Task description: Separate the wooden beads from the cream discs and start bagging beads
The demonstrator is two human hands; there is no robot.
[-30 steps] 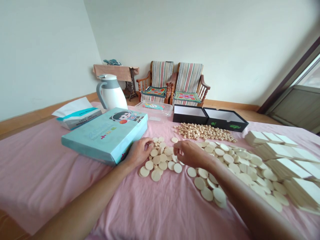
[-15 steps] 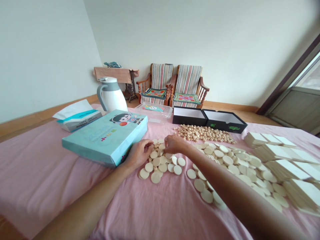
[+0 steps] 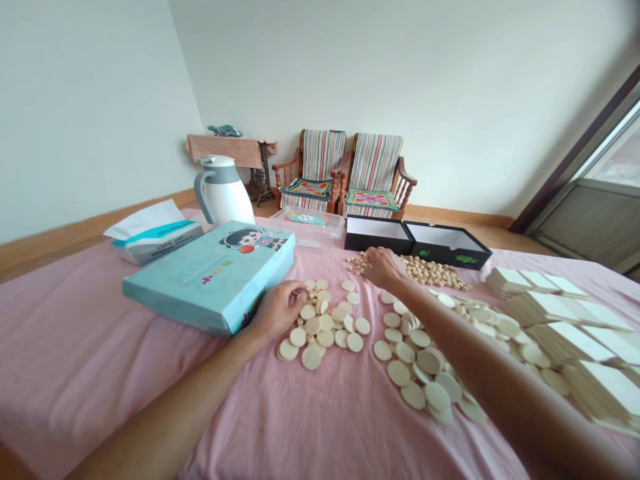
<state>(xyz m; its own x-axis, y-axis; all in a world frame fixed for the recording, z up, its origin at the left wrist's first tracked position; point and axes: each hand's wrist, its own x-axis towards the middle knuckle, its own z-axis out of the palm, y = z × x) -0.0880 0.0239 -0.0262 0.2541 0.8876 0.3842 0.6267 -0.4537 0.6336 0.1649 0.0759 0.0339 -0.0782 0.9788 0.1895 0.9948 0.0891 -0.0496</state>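
Observation:
My left hand (image 3: 281, 308) rests at the left edge of a small pile of pale round wooden discs (image 3: 326, 322), its fingers curled together. Whatever its fingertips may hold is too small to make out. A few small wooden beads lie among these discs. Farther off, my right hand (image 3: 384, 268) reaches into a heap of wooden beads (image 3: 434, 272), fingers bent down and closed at the heap's left part. Its fingertips are partly hidden, so I cannot see what is in them. Beneath my right forearm spreads a larger pile of discs (image 3: 420, 360).
Beside my left hand lies a light-blue box (image 3: 200, 280), with a tissue pack (image 3: 157, 237) and a jug (image 3: 230, 197) behind it. Black open boxes (image 3: 445, 253) and a clear plastic container (image 3: 325, 230) stand beyond the beads. Stacked square wooden pieces (image 3: 575, 340) fill the right side.
My right hand has moved from the small disc pile away and to the right, into the beads. Two discs now lie apart at that pile's right. My left hand has stayed in place.

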